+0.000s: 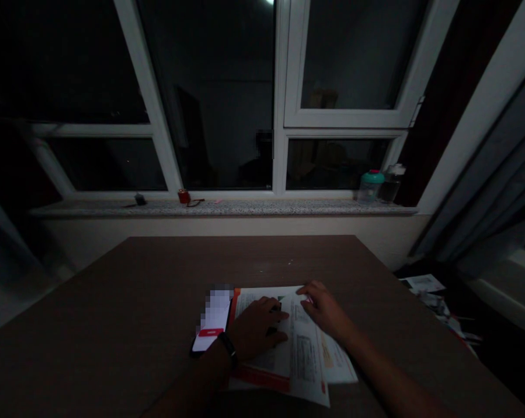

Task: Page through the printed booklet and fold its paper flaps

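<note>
An open booklet (304, 348) with printed pages and red-orange margins lies on the brown table. My left hand (256, 328), with a dark band on its wrist, rests on the left page with its fingers spread. Between its fingertips shows a dark patch, whether object or print I cannot tell. At the upper right part of the page is my right hand (321, 305), its thumb and fingertips drawn together. Something small and pinkish shows between them, too small to name. A phone (214, 319) with its screen lit lies left of the booklet, close to my left wrist.
The brown table (158, 290) reaches toward the window wall. On the speckled sill (254, 207) stand a teal-lidded cup (370, 186), a clear bottle (392, 183), a small red item (184, 196) and a dark one (139, 199). Papers (425, 283) lie beyond the table's right edge.
</note>
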Available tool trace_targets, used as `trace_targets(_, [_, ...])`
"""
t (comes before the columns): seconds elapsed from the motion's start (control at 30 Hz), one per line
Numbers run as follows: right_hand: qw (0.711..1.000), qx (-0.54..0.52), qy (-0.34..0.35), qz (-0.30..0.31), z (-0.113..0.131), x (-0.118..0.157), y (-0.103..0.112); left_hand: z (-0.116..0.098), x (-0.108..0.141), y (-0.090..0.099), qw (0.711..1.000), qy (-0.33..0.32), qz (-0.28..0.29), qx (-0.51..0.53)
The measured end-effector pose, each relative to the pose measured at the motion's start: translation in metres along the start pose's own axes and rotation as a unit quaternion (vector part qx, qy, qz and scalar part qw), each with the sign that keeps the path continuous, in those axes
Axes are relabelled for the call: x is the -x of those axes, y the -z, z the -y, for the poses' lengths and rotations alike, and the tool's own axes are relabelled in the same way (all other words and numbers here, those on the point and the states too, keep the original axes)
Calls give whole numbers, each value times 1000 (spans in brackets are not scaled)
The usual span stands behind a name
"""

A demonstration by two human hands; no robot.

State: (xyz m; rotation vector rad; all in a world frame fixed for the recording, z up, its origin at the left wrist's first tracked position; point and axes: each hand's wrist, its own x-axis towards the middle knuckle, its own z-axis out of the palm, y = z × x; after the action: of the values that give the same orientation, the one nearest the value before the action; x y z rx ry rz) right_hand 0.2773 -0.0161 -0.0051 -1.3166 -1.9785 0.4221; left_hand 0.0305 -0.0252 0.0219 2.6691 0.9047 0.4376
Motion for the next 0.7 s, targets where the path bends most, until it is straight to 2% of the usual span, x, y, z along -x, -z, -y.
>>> trace_targets(0.13, [1000, 27, 4, -9, 1, 0, -2, -8, 0, 8, 1000, -19, 18, -3])
trace_targets(0.3, [997, 76, 12, 14, 11, 2, -2, -7, 0, 3, 1000, -19, 18, -16])
trace_targets(0.47, [995, 40, 59, 66, 19, 5, 2, -6, 1, 5, 999, -18, 33, -22])
trace_targets(0.57, [994, 32, 66, 84, 20, 6, 4, -6, 1, 8, 999, -15, 43, -17])
trace_targets(0.7, [993, 38, 58, 93, 21, 7, 4, -3, -1, 3, 1000, 13, 5, -17])
